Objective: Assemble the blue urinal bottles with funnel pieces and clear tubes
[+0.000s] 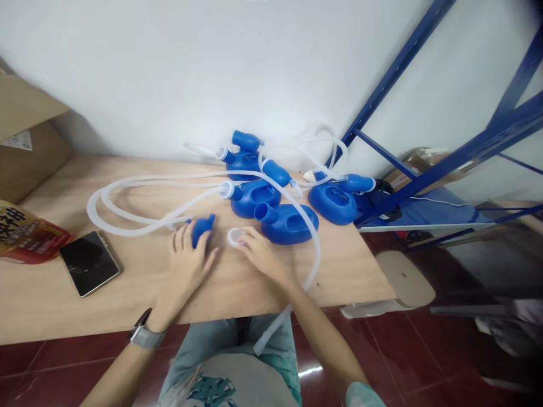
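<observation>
My left hand (186, 260) rests at the table's front, its fingers curled over a small blue spouted plastic piece (202, 227); its thumb stands away and the fingers partly hide the piece. A white ring-like cap (233, 237) is pinched in the fingertips of my right hand (261, 254), just above the wood. Right beside that hand lies a blue urinal bottle (292, 224) with an uncapped neck. Clear tubing (123, 229) loops left of the bottles, and one length (316, 254) passes over the open bottle, behind my right forearm, and hangs off the front edge.
Several more blue bottles (335, 203) with tubes and blue cup ends stand toward the wall. At left are a black phone (90, 263), a red and yellow package (29, 234) and a cardboard box (34, 158). A blue metal rack (382, 85) and a stool (403, 280) stand right.
</observation>
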`<state>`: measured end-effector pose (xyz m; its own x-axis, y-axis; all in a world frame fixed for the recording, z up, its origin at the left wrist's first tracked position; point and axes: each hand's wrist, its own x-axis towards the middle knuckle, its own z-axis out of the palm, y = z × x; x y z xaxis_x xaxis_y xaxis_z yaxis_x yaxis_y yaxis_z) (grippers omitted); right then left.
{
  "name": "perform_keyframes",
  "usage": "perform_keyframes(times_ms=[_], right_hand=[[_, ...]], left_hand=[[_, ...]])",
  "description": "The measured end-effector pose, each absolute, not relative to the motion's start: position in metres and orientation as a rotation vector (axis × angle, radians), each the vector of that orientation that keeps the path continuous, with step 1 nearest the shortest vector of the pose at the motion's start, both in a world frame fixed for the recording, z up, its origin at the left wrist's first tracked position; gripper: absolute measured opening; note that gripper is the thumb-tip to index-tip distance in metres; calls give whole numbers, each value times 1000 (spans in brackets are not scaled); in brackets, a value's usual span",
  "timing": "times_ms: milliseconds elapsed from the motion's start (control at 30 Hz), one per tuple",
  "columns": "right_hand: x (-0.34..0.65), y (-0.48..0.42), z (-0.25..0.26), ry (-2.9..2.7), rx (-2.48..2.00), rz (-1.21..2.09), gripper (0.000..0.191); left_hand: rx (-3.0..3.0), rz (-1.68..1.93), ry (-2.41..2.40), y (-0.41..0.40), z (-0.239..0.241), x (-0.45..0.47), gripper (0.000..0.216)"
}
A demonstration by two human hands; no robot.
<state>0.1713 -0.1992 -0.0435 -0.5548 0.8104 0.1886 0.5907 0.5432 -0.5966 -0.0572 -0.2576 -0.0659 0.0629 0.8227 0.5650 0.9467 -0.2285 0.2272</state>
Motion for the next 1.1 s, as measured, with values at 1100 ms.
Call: perform_keyframes(times_ms=[1100], right_hand=[[328,-132,-33,-2223,-1439,32,73]], left_hand=[[-2630,-1473,-1714,-153,-17,45,48]])
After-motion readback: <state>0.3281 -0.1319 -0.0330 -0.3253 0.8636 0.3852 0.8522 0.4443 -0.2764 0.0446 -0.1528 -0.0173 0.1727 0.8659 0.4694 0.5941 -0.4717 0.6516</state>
